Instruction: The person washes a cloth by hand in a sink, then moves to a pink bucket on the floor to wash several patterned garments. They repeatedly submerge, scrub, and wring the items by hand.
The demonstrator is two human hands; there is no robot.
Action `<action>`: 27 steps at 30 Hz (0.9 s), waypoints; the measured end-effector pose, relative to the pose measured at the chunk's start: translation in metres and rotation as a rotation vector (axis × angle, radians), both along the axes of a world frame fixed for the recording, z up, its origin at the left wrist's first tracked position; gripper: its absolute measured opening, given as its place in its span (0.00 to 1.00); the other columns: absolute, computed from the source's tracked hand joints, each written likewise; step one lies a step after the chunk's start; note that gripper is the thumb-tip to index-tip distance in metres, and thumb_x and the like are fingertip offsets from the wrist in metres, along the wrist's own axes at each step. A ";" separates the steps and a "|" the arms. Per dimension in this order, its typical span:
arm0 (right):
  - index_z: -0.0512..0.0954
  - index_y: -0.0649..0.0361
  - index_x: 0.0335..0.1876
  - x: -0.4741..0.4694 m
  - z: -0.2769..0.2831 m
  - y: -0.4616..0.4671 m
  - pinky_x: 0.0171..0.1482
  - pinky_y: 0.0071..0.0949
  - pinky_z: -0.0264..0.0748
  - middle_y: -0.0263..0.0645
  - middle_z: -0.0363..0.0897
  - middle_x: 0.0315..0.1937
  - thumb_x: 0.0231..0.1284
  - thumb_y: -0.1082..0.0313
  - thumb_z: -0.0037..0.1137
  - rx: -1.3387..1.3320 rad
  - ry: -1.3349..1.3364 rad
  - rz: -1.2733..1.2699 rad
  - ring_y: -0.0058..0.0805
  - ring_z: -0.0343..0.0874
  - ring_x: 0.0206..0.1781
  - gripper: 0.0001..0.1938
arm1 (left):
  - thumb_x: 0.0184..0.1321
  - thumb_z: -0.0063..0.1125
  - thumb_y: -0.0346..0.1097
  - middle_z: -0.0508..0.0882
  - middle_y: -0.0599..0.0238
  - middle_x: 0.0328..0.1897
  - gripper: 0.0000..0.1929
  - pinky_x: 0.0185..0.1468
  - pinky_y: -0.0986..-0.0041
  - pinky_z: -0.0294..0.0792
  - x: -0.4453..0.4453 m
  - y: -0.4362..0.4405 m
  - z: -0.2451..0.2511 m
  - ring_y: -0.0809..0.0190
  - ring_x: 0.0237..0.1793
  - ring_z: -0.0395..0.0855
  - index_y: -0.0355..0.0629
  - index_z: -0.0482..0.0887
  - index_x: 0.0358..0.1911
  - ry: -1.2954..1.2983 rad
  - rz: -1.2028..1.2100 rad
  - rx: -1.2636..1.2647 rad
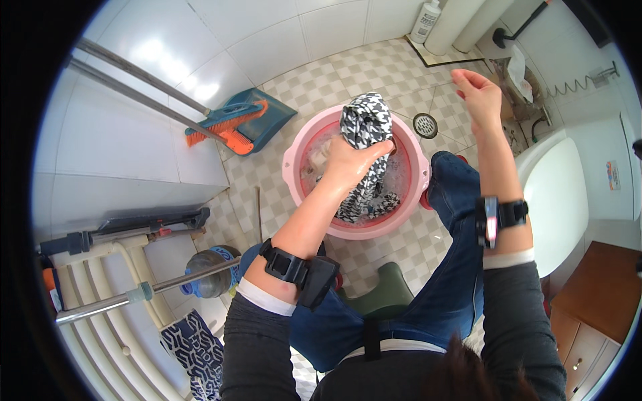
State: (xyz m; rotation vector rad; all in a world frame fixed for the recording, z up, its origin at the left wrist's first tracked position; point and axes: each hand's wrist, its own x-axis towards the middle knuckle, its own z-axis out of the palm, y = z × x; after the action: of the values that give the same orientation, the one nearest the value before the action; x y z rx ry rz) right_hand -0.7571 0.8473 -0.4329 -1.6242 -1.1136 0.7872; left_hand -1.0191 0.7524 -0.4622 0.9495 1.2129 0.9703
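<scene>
A pink plastic basin (358,233) of sudsy water sits on the floor before me. My left hand (348,163) grips a black-and-white houndstooth cloth (368,113), with its upper part bunched above the rim. The lower part of that cloth lies in the water. Pale cloth (319,159) shows in the suds at the basin's left side. Raised to the right of the basin, my right hand (479,95) has loosely curled fingers, their tips a little apart. Nothing is visible in it.
A teal dustpan (276,120) and an orange-bristled broom (225,123) stand left of the basin. A floor drain (425,125) lies to its right, with a white toilet (556,200) beyond my right arm. Beneath me is a green stool (388,290); a large water bottle (213,270) is at left.
</scene>
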 end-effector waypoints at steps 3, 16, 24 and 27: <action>0.84 0.60 0.49 0.032 -0.021 0.013 0.54 0.34 0.77 0.47 0.83 0.49 0.57 0.51 0.67 -0.060 -0.562 -0.323 0.31 0.82 0.50 0.21 | 0.51 0.75 0.37 0.86 0.68 0.38 0.17 0.39 0.74 0.74 -0.002 0.002 0.000 0.69 0.36 0.83 0.40 0.85 0.42 0.024 -0.065 -0.057; 0.84 0.54 0.51 -0.103 0.018 -0.031 0.72 0.40 0.59 0.43 0.71 0.67 0.51 0.65 0.72 0.254 -0.217 0.930 0.41 0.66 0.72 0.19 | 0.45 0.74 0.44 0.88 0.59 0.35 0.23 0.42 0.69 0.76 0.003 0.001 0.002 0.62 0.37 0.87 0.36 0.85 0.42 0.306 -0.066 0.029; 0.84 0.61 0.31 -0.113 0.030 -0.030 0.62 0.35 0.72 0.38 0.86 0.44 0.53 0.70 0.69 0.242 -0.259 0.703 0.36 0.77 0.61 0.05 | 0.44 0.73 0.45 0.88 0.58 0.35 0.23 0.43 0.68 0.76 0.004 0.004 -0.004 0.59 0.37 0.87 0.37 0.86 0.41 0.347 -0.090 0.036; 0.81 0.65 0.31 -0.107 0.033 -0.027 0.56 0.32 0.76 0.41 0.86 0.40 0.56 0.69 0.68 0.215 -0.174 0.650 0.33 0.83 0.52 0.08 | 0.44 0.73 0.45 0.88 0.59 0.34 0.21 0.42 0.69 0.75 0.004 0.003 -0.007 0.61 0.35 0.87 0.38 0.87 0.38 0.280 -0.069 0.019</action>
State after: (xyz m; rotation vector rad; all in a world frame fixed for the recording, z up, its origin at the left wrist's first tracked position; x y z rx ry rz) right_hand -0.8640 0.8206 -0.3998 -1.1642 -1.8283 0.9023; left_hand -1.0149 0.7556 -0.4688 1.1627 1.3960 0.8135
